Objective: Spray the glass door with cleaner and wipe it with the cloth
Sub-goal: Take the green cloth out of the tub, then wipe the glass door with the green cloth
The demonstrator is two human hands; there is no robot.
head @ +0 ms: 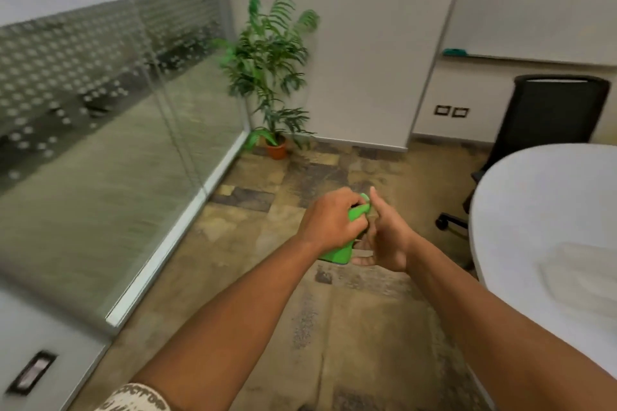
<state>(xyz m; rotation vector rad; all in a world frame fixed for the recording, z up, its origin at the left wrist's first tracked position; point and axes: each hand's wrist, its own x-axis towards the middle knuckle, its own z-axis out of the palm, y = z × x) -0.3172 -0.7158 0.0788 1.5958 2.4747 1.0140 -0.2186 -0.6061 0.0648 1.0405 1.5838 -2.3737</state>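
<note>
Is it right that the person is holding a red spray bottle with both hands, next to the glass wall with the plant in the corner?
Not quite: the spray bottle is green, not red. The head view shows the left hand gripping its top and the right hand against its side, with the glass wall on the left and the potted plant in the corner.

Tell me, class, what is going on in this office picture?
A person holds a green plastic spray bottle in front of them. The left hand grips its top, and the right hand touches it from the other side, forefinger raised. The patterned glass door stands to the left, not being sprayed. A pale folded cloth lies on the round white table.
</note>
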